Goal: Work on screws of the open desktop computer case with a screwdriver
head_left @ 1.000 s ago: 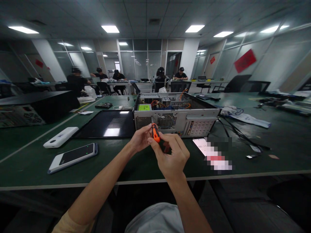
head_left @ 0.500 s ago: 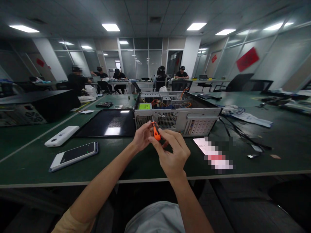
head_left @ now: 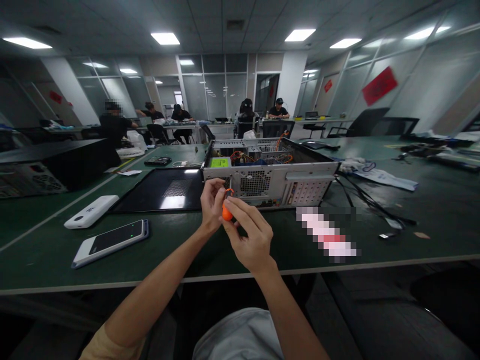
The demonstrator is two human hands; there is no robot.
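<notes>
A short screwdriver (head_left: 227,212) with an orange and black handle is held up in front of the computer case. The thumb and fingers of my right hand (head_left: 250,234) pinch the handle from the right. My left hand (head_left: 212,204) is closed at the front end of the same screwdriver, its curled fingers against it; the shaft and tip are hidden. Just beyond both hands lies the opened computer case (head_left: 277,182), on its side with its perforated back panel toward me. Coloured wires and a green-labelled part (head_left: 220,162) show inside it.
A black side panel (head_left: 150,192) lies left of the case. Nearer are a white power bank (head_left: 91,212) and a phone-like device (head_left: 110,243). Black cables (head_left: 369,202) and a partly blurred phone (head_left: 324,234) lie right. Another computer case (head_left: 67,162) stands left. People sit farther back.
Both hands and the screwdriver have shifted slightly left. The screwdriver has tilted, and its shaft, visible before, is now out of sight. The view has turned a little.
</notes>
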